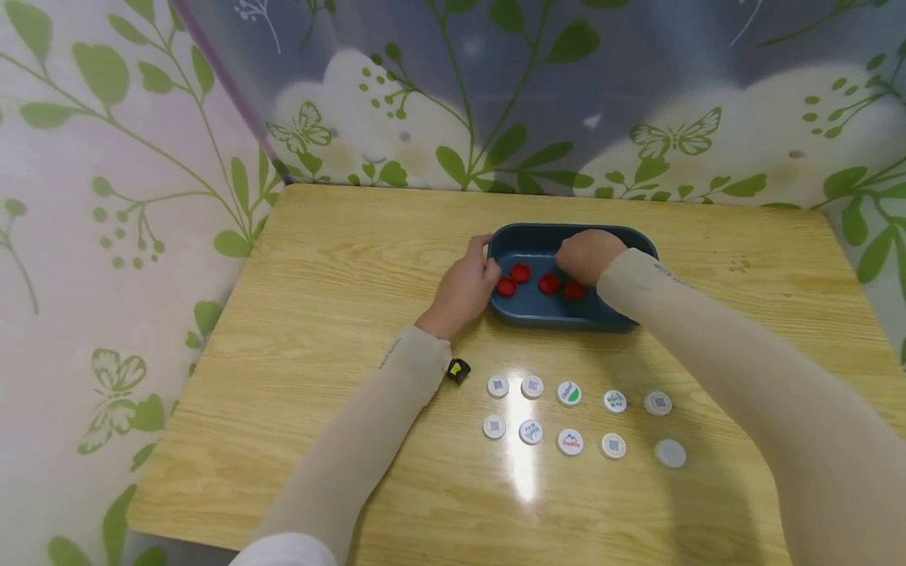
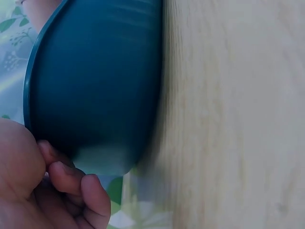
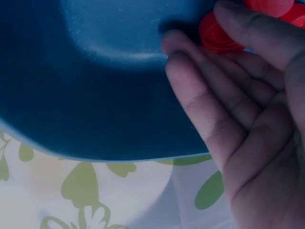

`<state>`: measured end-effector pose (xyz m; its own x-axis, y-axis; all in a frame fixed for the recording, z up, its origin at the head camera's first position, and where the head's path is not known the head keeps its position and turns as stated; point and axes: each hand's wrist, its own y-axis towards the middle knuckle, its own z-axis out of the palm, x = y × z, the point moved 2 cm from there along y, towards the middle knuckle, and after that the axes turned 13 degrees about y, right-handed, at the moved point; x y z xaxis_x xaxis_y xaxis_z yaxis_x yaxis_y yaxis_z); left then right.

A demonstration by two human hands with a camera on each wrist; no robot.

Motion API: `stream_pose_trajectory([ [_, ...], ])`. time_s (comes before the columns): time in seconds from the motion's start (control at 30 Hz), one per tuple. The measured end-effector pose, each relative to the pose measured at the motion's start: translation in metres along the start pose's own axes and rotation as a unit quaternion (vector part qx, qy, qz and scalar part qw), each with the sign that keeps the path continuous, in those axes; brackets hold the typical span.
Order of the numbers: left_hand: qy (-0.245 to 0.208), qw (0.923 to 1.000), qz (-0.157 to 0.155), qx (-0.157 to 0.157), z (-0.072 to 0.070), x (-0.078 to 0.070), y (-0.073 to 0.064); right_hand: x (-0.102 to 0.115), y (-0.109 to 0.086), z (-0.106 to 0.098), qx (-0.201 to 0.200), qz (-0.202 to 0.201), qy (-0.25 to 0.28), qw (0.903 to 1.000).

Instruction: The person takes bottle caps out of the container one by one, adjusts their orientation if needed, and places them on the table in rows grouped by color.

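Note:
A dark blue oblong plastic bin (image 1: 559,321) stands on the wooden table, with several red bottle caps (image 1: 548,283) on its floor. My left hand (image 1: 463,287) grips the bin's left end; in the left wrist view, thumb and fingers close over the rim (image 2: 29,90). Inside the bin, toward its right half, is my right hand (image 1: 591,253). The right wrist view shows its fingers (image 3: 200,102) extended and the thumb apart from them, overlapping a red cap (image 3: 217,36). Part of the bin's right end is hidden behind the right forearm.
In front of the bin, white bottle caps (image 1: 569,442) lie in two rows, several with printed tops. A small black piece with a yellow-green mark (image 1: 458,370) shows beside the left cuff. Leaf-patterned wall covering (image 1: 467,94) rises behind the table (image 1: 340,259).

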<state>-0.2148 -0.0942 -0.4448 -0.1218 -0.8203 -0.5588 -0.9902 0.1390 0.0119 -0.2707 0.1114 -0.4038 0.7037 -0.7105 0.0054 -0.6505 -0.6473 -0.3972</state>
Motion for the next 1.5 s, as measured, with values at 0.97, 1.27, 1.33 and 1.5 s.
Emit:
stream_pose_trajectory([
  [0.97, -0.111, 0.9935, 0.006, 0.022, 0.008, 0.008, 0.001, 0.003, -0.005, -0.003, -0.005, 0.014, 0.019, 0.9997],
  [1.27, -0.079, 0.9965, -0.003, 0.024, 0.0, 0.009, 0.004, -0.008, 0.007, 0.003, -0.035, 0.023, 0.056, 0.9975],
  [1.33, -0.079, 0.9965, -0.003, 0.027, -0.001, 0.01, 0.004, -0.012, 0.006, 0.004, -0.04, 0.034, 0.097, 0.9939],
  [1.5, -0.077, 0.9961, -0.001, 0.043, 0.001, 0.006, 0.005, -0.006, -0.023, -0.015, -0.12, 0.048, 0.214, 0.9684],
])
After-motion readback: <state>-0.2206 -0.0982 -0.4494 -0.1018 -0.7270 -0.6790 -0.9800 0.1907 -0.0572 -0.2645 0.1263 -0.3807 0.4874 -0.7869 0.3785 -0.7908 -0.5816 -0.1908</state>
